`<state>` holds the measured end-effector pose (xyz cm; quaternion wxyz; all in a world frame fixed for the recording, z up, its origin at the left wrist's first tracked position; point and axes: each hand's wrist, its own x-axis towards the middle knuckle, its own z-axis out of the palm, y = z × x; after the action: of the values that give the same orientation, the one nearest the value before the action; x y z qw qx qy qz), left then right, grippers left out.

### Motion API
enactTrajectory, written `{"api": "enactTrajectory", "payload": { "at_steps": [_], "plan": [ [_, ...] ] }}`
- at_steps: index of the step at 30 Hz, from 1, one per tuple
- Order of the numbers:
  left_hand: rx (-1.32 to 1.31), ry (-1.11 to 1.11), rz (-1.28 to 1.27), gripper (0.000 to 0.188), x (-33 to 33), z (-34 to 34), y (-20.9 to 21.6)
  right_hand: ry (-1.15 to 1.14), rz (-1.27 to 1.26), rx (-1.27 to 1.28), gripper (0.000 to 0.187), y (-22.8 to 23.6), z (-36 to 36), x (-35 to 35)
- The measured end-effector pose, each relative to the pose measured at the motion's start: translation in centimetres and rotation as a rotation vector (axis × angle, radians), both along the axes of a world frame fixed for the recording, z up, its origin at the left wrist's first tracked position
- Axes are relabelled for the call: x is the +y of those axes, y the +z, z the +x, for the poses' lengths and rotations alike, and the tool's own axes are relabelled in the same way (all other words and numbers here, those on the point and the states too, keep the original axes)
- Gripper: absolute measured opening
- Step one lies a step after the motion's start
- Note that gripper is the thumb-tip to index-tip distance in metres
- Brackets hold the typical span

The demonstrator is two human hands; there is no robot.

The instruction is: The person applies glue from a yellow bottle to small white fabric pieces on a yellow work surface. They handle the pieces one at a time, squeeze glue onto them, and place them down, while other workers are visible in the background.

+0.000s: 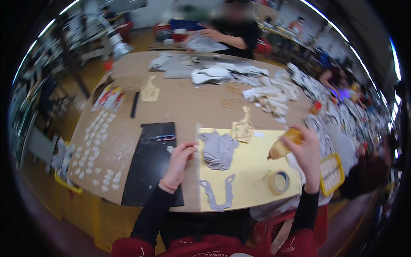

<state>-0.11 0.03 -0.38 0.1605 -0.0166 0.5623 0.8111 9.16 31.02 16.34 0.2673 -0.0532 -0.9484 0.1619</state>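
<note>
My right hand (309,152) is wrapped round an amber squeeze bottle (280,150), tilted with its dark tip pointing down and left over a pale yellow sheet (252,171). My left hand (180,160) is pinched closed at the sheet's left edge; whatever lies between the fingertips is too small to make out. Between the hands, a fanned stack of grey cut pieces (217,150) rests on the sheet. Nearer me lies one grey U-shaped piece (217,193). A roll of tape (278,182) sits below the bottle, and a cream patterned template (243,128) lies at the sheet's far edge.
Left of the sheet is a black board (150,171) with a pen-like tool (162,138) on it. Rows of small white pieces (92,137) cover the table's left side. White cut pieces (214,75) pile up farther back. A yellow basket (332,173) stands right. Someone works opposite.
</note>
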Motion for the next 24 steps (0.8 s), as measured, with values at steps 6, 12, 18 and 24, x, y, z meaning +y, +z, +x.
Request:
{"api": "enactTrajectory", "payload": {
  "at_steps": [6, 12, 18, 24],
  "plan": [
    [0.030, 0.009, 0.032, 0.019, 0.3, -0.2, 0.3, -0.043, 0.001, 0.164, 0.037, -0.5, 0.6, -0.3],
    [0.036, -0.011, 0.033, 0.016, 0.1, -0.5, -0.3, -0.103, -0.118, 0.373, 0.038, -1.2, 1.0, 0.4],
    [0.007, -0.001, 0.013, 0.016, 0.5, 0.1, 0.2, -0.115, -0.081, 0.229, 0.042, -1.4, 1.4, 0.8],
    [0.041, 0.013, -0.008, 0.017, -1.0, -0.3, -0.8, -0.040, -0.053, 0.208, 0.040, -1.9, 1.1, 0.0]
  ]
}}
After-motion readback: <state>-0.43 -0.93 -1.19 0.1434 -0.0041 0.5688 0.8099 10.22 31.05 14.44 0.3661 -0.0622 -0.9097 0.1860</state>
